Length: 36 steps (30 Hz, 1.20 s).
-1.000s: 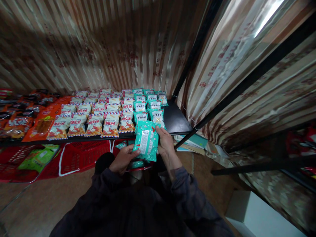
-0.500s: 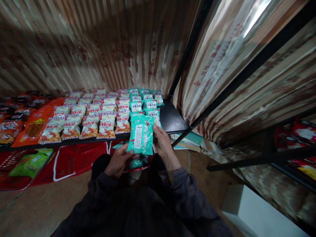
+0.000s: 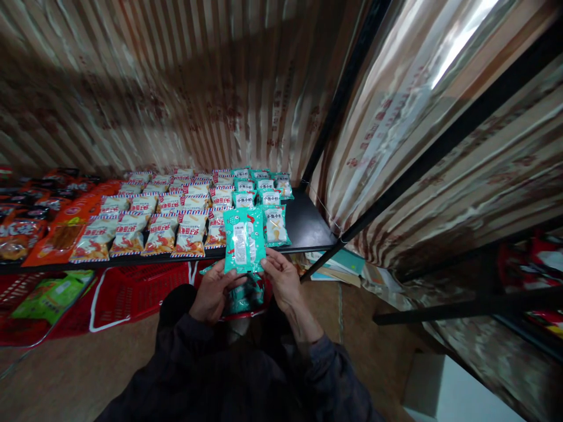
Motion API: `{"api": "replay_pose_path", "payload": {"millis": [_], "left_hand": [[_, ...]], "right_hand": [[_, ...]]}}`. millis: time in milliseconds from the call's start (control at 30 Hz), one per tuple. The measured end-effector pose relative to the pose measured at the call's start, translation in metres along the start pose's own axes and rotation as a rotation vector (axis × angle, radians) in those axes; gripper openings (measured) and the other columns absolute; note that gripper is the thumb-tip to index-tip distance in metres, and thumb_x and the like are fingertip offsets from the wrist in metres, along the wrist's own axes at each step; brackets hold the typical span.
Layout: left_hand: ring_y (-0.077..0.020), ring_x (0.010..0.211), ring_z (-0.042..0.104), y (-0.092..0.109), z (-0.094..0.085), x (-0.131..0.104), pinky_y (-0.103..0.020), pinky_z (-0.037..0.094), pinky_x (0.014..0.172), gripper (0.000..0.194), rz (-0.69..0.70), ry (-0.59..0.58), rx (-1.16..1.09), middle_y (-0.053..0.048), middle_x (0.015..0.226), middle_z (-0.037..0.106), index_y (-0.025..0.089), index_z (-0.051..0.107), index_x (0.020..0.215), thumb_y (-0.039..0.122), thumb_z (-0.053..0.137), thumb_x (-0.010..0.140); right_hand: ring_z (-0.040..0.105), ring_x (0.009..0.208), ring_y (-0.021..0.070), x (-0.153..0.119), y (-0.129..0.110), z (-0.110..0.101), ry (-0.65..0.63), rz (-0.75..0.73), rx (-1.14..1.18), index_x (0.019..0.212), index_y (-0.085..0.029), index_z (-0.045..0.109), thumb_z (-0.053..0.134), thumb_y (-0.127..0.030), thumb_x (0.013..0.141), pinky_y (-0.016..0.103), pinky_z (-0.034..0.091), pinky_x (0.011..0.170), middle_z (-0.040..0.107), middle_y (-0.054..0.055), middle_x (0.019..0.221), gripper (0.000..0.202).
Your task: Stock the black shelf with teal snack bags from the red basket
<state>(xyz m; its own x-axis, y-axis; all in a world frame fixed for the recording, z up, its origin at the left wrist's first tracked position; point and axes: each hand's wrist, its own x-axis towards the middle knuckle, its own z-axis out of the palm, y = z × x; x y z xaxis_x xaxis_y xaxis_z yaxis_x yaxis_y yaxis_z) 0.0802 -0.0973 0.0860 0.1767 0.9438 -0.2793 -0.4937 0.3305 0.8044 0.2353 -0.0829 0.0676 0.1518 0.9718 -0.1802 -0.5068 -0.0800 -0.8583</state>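
Note:
A teal snack bag (image 3: pixel 243 240), its printed label side up, is held in front of the shelf edge. My left hand (image 3: pixel 213 291) pinches its lower left corner, and my right hand (image 3: pixel 284 281) grips its lower right edge. Behind it, small teal bags (image 3: pixel 270 198) stand in rows on the black shelf (image 3: pixel 308 223). To their left are rows of white and orange snack bags (image 3: pixel 160 231). Below my hands, more teal bags (image 3: pixel 245 295) lie in a red basket, partly hidden by the hands.
Orange packets (image 3: pixel 61 228) fill the shelf's left part. Red baskets (image 3: pixel 138 293) stand under it, one with a green bag (image 3: pixel 55 298). A black slanting post (image 3: pixel 360 208) rises at the right; papers (image 3: pixel 338 264) and a white box (image 3: pixel 457 390) lie on the floor.
The held teal bag has shifted slightly left, and my right hand has moved from its right side down to the lower corner. The view has tilted a little.

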Motion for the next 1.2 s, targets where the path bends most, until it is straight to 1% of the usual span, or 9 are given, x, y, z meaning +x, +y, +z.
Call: {"api": "replay_pose_path", "payload": {"millis": [167, 267, 400, 533, 767, 867, 933, 1033, 1200], "left_hand": [[-0.0202, 0.097, 0.066, 0.003, 0.006, 0.002, -0.025, 0.052, 0.078, 0.053, -0.004, -0.012, 0.028, -0.01, 0.107, 0.069, 0.014, 0.057, 0.116, 0.027, 0.075, 0.067], [-0.021, 0.097, 0.066, 0.003, 0.011, 0.005, -0.026, 0.053, 0.077, 0.053, 0.014, -0.002, 0.043, -0.011, 0.11, 0.068, 0.014, 0.058, 0.115, 0.028, 0.075, 0.067], [-0.022, 0.097, 0.065, 0.0, 0.021, 0.011, -0.028, 0.054, 0.077, 0.053, 0.053, -0.007, 0.045, -0.012, 0.11, 0.068, 0.014, 0.057, 0.114, 0.029, 0.075, 0.067], [-0.0228, 0.097, 0.065, -0.004, 0.033, 0.014, -0.031, 0.053, 0.08, 0.057, 0.107, -0.003, 0.05, -0.013, 0.109, 0.068, 0.013, 0.057, 0.116, 0.033, 0.076, 0.065], [-0.0218, 0.083, 0.066, -0.012, 0.048, 0.01, -0.029, 0.053, 0.068, 0.057, 0.236, 0.128, 0.327, -0.007, 0.112, 0.067, 0.019, 0.055, 0.124, 0.039, 0.067, 0.072], [-0.0252, 0.097, 0.064, -0.016, 0.051, 0.007, -0.033, 0.05, 0.084, 0.049, 0.39, 0.17, 0.522, -0.007, 0.118, 0.065, 0.021, 0.058, 0.123, 0.033, 0.063, 0.075], [-0.0269, 0.118, 0.053, -0.018, 0.054, 0.005, -0.037, 0.04, 0.101, 0.046, 0.555, 0.152, 0.641, -0.008, 0.13, 0.057, 0.021, 0.058, 0.123, 0.027, 0.06, 0.077], [-0.026, 0.133, 0.037, -0.02, 0.056, 0.005, -0.043, 0.027, 0.111, 0.048, 0.77, 0.084, 0.888, -0.01, 0.14, 0.046, 0.018, 0.053, 0.129, 0.021, 0.052, 0.081], [-0.0256, 0.139, 0.024, -0.026, 0.055, 0.005, -0.047, 0.021, 0.114, 0.05, 0.904, -0.047, 1.141, -0.011, 0.144, 0.041, 0.017, 0.051, 0.13, 0.012, 0.044, 0.081]], "right_hand": [[0.063, 0.067, 0.0134, 0.002, -0.001, -0.003, -0.014, -0.11, -0.116, 0.1, -0.02, 0.066, 0.076, -0.037, 0.065, 0.025, 0.052, 0.06, 0.07, 0.002, 0.08, 0.041], [0.063, 0.095, 0.0204, 0.0, -0.007, -0.005, 0.043, -0.43, -0.453, 0.118, -0.021, 0.059, 0.066, -0.036, 0.076, 0.036, 0.052, 0.083, 0.067, 0.008, 0.108, 0.045], [0.047, 0.123, 0.024, -0.005, -0.018, -0.003, 0.104, -0.934, -0.904, 0.124, -0.024, 0.056, 0.056, -0.023, 0.083, 0.047, 0.037, 0.104, 0.054, 0.009, 0.132, 0.041], [0.045, 0.126, 0.0224, -0.008, -0.022, 0.003, -0.005, -1.094, -1.038, 0.127, -0.025, 0.054, 0.05, -0.015, 0.086, 0.045, 0.039, 0.103, 0.054, 0.009, 0.132, 0.043], [0.042, 0.13, 0.0234, -0.009, -0.02, 0.007, -0.051, -0.896, -0.958, 0.133, -0.026, 0.048, 0.05, -0.025, 0.088, 0.046, 0.035, 0.108, 0.047, 0.008, 0.14, 0.046], [0.041, 0.131, 0.0233, -0.013, -0.022, 0.01, -0.065, -0.747, -0.801, 0.137, -0.025, 0.043, 0.052, -0.03, 0.086, 0.044, 0.033, 0.109, 0.046, 0.007, 0.141, 0.051], [0.042, 0.13, 0.0231, -0.015, -0.022, 0.013, -0.078, -0.621, -0.671, 0.139, -0.025, 0.04, 0.055, -0.032, 0.085, 0.041, 0.034, 0.109, 0.047, 0.007, 0.14, 0.057], [0.045, 0.128, 0.0229, -0.016, -0.021, 0.015, -0.078, -0.473, -0.461, 0.136, -0.024, 0.045, 0.06, -0.036, 0.081, 0.037, 0.039, 0.106, 0.052, 0.006, 0.135, 0.058], [0.055, 0.117, 0.0233, -0.011, -0.02, 0.013, 0.081, -0.2, -0.108, 0.124, -0.021, 0.056, 0.069, -0.044, 0.071, 0.036, 0.043, 0.101, 0.063, 0.006, 0.122, 0.059]]}}
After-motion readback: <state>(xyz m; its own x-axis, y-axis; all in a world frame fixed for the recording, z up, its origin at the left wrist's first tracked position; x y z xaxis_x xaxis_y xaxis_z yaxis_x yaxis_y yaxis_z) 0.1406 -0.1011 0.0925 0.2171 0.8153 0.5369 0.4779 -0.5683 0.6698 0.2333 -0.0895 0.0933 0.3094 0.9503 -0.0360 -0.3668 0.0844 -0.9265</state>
